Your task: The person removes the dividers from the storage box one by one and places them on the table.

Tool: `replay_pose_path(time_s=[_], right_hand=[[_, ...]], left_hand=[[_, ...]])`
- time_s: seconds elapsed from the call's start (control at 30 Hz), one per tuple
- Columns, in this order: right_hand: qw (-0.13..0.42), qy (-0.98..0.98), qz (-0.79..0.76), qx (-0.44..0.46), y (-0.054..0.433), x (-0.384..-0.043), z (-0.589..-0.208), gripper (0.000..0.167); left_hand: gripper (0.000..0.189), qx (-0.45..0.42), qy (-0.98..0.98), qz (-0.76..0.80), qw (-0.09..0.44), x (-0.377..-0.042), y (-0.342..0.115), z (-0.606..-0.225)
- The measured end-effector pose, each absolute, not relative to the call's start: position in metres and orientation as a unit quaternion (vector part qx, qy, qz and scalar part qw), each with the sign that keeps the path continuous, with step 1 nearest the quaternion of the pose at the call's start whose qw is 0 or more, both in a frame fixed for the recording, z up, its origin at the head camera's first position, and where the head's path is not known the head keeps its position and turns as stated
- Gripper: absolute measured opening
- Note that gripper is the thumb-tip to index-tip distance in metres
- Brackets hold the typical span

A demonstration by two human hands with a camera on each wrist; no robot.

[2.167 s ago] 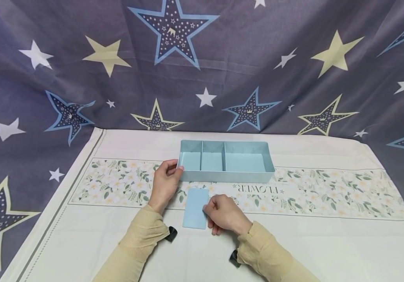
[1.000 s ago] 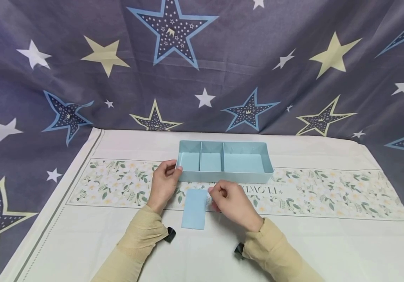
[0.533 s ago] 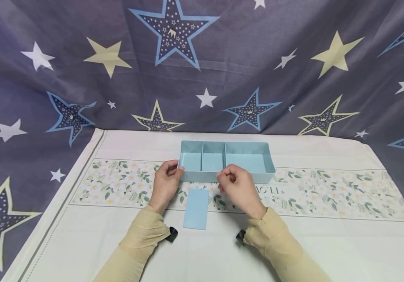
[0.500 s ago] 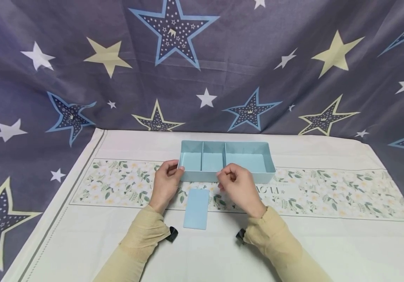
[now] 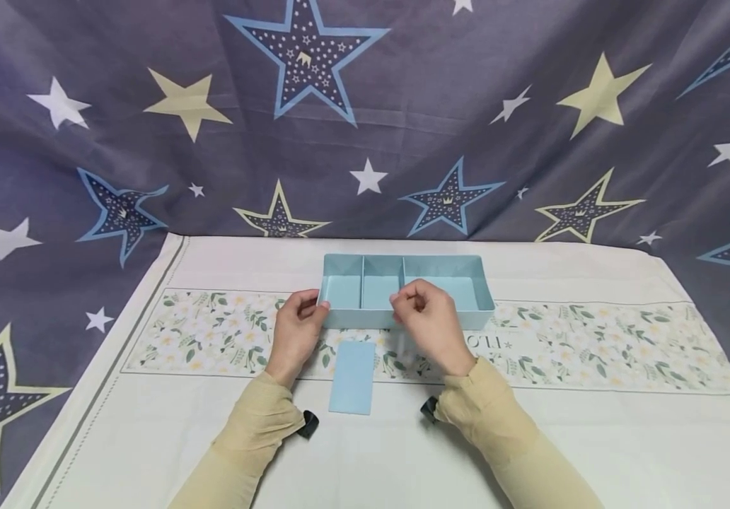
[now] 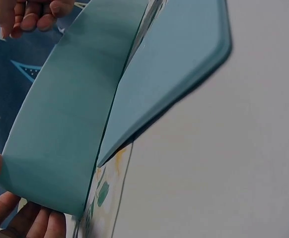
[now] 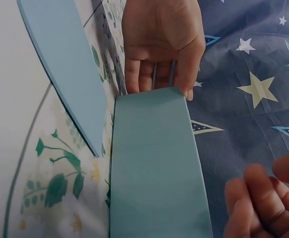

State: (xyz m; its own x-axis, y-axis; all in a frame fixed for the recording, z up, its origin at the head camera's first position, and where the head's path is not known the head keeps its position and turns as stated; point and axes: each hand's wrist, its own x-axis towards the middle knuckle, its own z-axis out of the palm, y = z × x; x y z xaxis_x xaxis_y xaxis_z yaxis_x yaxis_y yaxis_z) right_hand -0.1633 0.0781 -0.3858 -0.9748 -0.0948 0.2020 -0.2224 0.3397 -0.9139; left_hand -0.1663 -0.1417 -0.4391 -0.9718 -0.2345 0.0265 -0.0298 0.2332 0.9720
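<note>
A light-blue storage box (image 5: 397,319) with three compartments stands on the table, the right-hand compartment being the widest. At its left end, my left hand (image 5: 295,336) grips the wall, the thumb at the front corner. My right hand (image 5: 431,325) is raised over the front rim with loosely curled fingers, hiding part of the front wall. The right wrist view shows nothing in its fingers (image 7: 263,193). In front of the box lies a flat, rectangular light-blue panel (image 5: 351,378), touched by neither hand.
A white tablecloth (image 5: 365,459) with a flowered band (image 5: 212,332) covers the table. Behind its far edge hangs a dark curtain (image 5: 365,141) printed with stars. Black straps (image 5: 308,424) show at both cuffs.
My right hand has left the right edge of the panel and moved away from me, up to the box's front rim. My left hand has stayed on the box, and the panel has not moved.
</note>
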Motion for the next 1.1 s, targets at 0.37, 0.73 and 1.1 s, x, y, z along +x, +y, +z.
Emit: replay_pose_path(time_s=[0.37, 0.73, 1.1], right_hand=[[0.117, -0.848, 0.508, 0.098, 0.082, -0.180, -0.390, 0.004], [0.126, -0.871, 0.468, 0.077, 0.086, -0.195, -0.397, 0.006], [0.157, -0.893, 0.417, 0.072, 0.087, -0.201, -0.404, 0.006]], left_hand=[[0.033, 0.090, -0.783, -0.609, 0.085, -0.166, -0.140, -0.442], [0.034, 0.085, -0.779, -0.615, 0.083, -0.164, -0.141, -0.439], [0.035, 0.075, -0.776, -0.620, 0.086, -0.165, -0.142, -0.438]])
